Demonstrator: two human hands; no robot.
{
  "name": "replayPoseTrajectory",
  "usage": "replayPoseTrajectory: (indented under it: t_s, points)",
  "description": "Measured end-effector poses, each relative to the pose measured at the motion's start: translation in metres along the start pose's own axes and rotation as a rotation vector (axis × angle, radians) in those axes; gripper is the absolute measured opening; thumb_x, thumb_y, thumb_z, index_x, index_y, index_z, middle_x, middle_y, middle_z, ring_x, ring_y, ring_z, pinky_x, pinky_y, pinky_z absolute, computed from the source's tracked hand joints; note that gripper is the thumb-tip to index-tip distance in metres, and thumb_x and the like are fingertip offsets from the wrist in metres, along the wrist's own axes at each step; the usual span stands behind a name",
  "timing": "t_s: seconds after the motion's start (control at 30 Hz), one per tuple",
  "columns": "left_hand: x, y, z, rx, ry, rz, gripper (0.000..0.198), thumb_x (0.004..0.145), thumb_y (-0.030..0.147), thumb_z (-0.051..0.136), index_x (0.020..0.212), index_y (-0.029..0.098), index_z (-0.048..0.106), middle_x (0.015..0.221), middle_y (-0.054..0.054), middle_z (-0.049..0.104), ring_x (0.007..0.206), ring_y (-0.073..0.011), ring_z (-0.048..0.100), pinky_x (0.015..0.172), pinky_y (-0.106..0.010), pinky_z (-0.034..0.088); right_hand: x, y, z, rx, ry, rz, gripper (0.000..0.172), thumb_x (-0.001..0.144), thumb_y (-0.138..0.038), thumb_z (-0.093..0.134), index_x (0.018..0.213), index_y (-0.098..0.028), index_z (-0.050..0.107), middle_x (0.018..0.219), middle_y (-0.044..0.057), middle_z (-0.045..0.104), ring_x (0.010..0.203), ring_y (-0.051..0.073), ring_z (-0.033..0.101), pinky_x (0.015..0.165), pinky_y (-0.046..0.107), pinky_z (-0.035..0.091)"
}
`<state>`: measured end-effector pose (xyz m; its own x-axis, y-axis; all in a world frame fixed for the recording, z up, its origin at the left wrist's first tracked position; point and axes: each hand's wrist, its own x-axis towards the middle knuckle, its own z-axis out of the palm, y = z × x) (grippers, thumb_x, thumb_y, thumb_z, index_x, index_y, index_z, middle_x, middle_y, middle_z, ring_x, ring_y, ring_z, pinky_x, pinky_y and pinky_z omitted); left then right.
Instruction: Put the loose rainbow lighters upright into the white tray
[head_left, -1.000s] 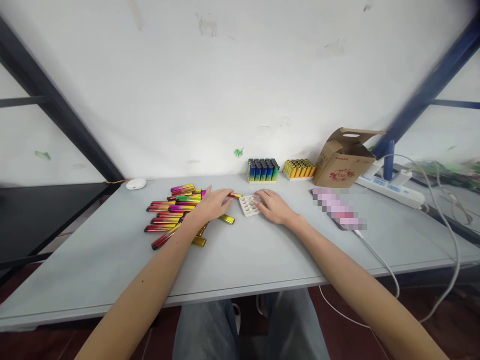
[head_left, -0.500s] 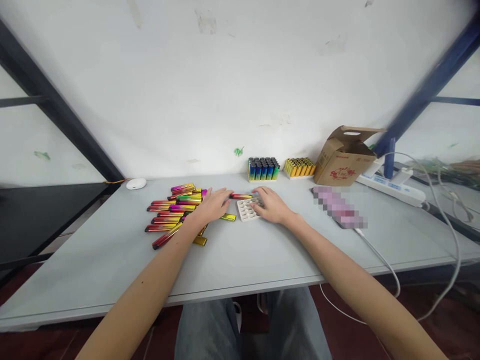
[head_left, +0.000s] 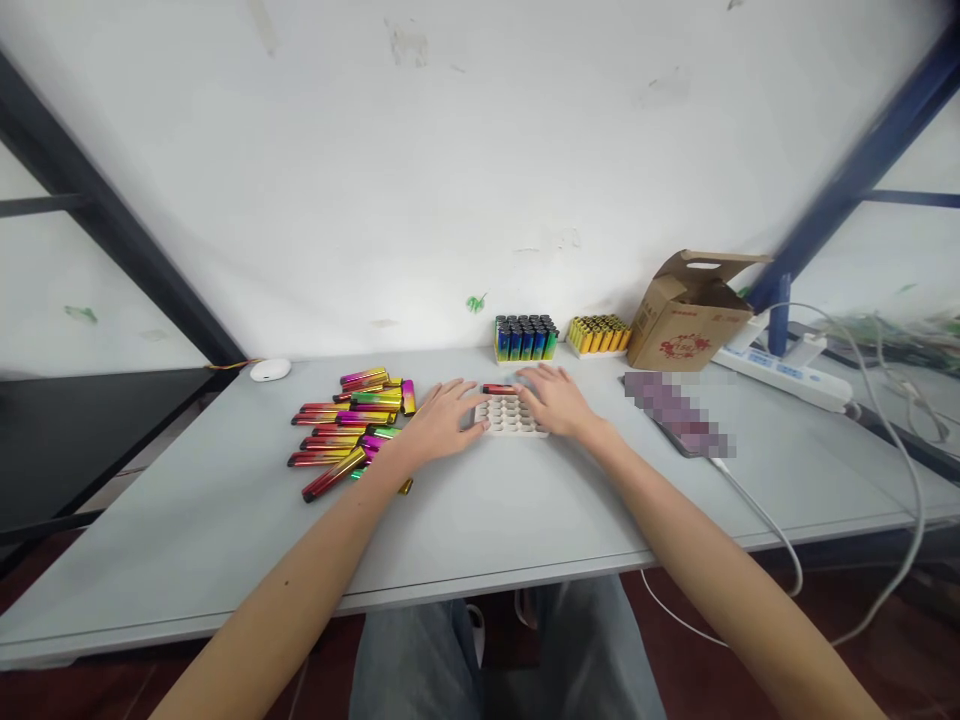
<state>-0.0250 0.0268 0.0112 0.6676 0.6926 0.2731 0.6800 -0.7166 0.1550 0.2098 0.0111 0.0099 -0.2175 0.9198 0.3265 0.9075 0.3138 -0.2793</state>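
Between my two hands lies a white tray (head_left: 513, 417) with rows of holes. A red lighter (head_left: 499, 389) lies sideways along its far edge. My left hand (head_left: 448, 420) is open at the tray's left side, fingers spread, with thumb and forefinger at its edge. On the right, my right hand (head_left: 559, 402) is closed around the tray's right side, its thumb close to the lighter's right end; the fingertips are partly hidden. Left of my left hand is a loose pile of shiny lighters (head_left: 349, 420) in red, yellow, purple and green.
By the wall stand a tray of blue-green lighters (head_left: 526, 340) and a tray of yellow lighters (head_left: 600, 335). An open cardboard box (head_left: 682, 320) is beside them. A phone (head_left: 675, 412) with a cable, a power strip (head_left: 787, 380) and a white case (head_left: 270, 370) are also on the table.
The tray has turned to lie square to me and shifted slightly right. Both hands have moved a little right. The red lighter now lies farther right, along the tray's far edge.
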Motion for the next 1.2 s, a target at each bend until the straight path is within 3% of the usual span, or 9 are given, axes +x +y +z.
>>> replayPoseTrajectory:
  t_s: [0.13, 0.37, 0.47, 0.57, 0.67, 0.77, 0.9, 1.07, 1.2]
  points:
    - [-0.001, 0.004, -0.005, -0.022, -0.081, -0.012, 0.046, 0.093, 0.046, 0.042, 0.132, 0.027, 0.057, 0.144, -0.006, 0.050, 0.139, -0.0294, 0.036, 0.115, -0.053, 0.027, -0.005, 0.027, -0.006, -0.170, 0.149, 0.438, 0.052, 0.091, -0.047, 0.045, 0.128, -0.011, 0.054, 0.136, 0.025, 0.052, 0.132, 0.046, 0.036, 0.102, 0.075, 0.019]
    - [-0.003, 0.008, -0.008, -0.035, -0.097, -0.026, 0.046, 0.094, 0.044, 0.040, 0.133, 0.025, 0.056, 0.142, -0.006, 0.052, 0.138, -0.0298, 0.037, 0.115, -0.053, 0.027, -0.007, 0.067, -0.025, -0.129, 0.085, 0.691, 0.052, 0.089, -0.050, 0.043, 0.119, -0.012, 0.060, 0.128, 0.026, 0.056, 0.123, 0.046, 0.046, 0.092, 0.072, 0.035]
    - [-0.003, 0.010, -0.009, -0.028, -0.106, -0.023, 0.047, 0.094, 0.044, 0.040, 0.133, 0.024, 0.055, 0.142, -0.006, 0.052, 0.137, -0.0302, 0.039, 0.114, -0.053, 0.028, -0.005, 0.063, -0.023, -0.150, 0.152, 0.604, 0.048, 0.090, -0.044, 0.044, 0.121, -0.012, 0.059, 0.128, 0.023, 0.057, 0.124, 0.041, 0.047, 0.097, 0.062, 0.039]
    - [-0.004, 0.010, -0.009, -0.028, -0.097, -0.027, 0.047, 0.094, 0.044, 0.040, 0.133, 0.024, 0.055, 0.142, -0.007, 0.052, 0.137, -0.0308, 0.039, 0.114, -0.055, 0.027, 0.000, 0.047, -0.012, -0.033, 0.178, 0.243, 0.046, 0.093, -0.038, 0.039, 0.124, -0.010, 0.058, 0.125, 0.019, 0.061, 0.121, 0.032, 0.053, 0.103, 0.048, 0.040]
    - [-0.004, 0.009, -0.007, -0.041, -0.081, -0.025, 0.045, 0.094, 0.044, 0.040, 0.133, 0.026, 0.055, 0.142, -0.006, 0.052, 0.136, -0.0311, 0.040, 0.114, -0.057, 0.026, 0.005, 0.028, 0.002, 0.139, 0.051, -0.137, 0.051, 0.098, -0.041, 0.031, 0.134, -0.013, 0.053, 0.139, 0.015, 0.054, 0.131, 0.027, 0.046, 0.110, 0.044, 0.035]
    - [-0.004, 0.008, -0.005, -0.049, -0.080, -0.019, 0.044, 0.094, 0.043, 0.041, 0.134, 0.029, 0.054, 0.142, -0.003, 0.053, 0.136, -0.0307, 0.040, 0.114, -0.056, 0.026, 0.008, 0.012, 0.009, 0.209, -0.057, -0.310, 0.050, 0.100, -0.043, 0.026, 0.137, -0.021, 0.053, 0.144, 0.008, 0.050, 0.136, 0.024, 0.041, 0.114, 0.044, 0.030]
    - [-0.005, 0.008, -0.007, -0.038, -0.079, -0.021, 0.044, 0.094, 0.043, 0.042, 0.133, 0.027, 0.055, 0.141, -0.005, 0.053, 0.138, -0.0295, 0.038, 0.115, -0.053, 0.025, 0.007, 0.009, 0.007, 0.221, -0.061, -0.272, 0.050, 0.101, -0.040, 0.024, 0.133, -0.021, 0.058, 0.134, 0.007, 0.060, 0.129, 0.024, 0.050, 0.111, 0.042, 0.033]
    - [-0.007, 0.009, -0.007, -0.042, -0.056, -0.011, 0.045, 0.094, 0.046, 0.043, 0.130, 0.024, 0.058, 0.141, -0.008, 0.053, 0.139, -0.0285, 0.037, 0.114, -0.052, 0.028, 0.005, 0.026, 0.001, 0.175, 0.026, 0.010, 0.037, 0.097, -0.040, 0.041, 0.102, -0.022, 0.073, 0.101, 0.007, 0.074, 0.094, 0.023, 0.066, 0.082, 0.033, 0.047]
    - [-0.007, 0.008, -0.002, -0.056, -0.039, -0.013, 0.048, 0.092, 0.052, 0.045, 0.129, 0.024, 0.058, 0.142, -0.009, 0.052, 0.138, -0.0301, 0.039, 0.113, -0.055, 0.027, 0.007, 0.036, 0.006, 0.236, 0.100, 0.178, 0.026, 0.086, -0.044, 0.060, 0.094, -0.021, 0.069, 0.094, 0.006, 0.074, 0.086, 0.022, 0.067, 0.076, 0.032, 0.048]
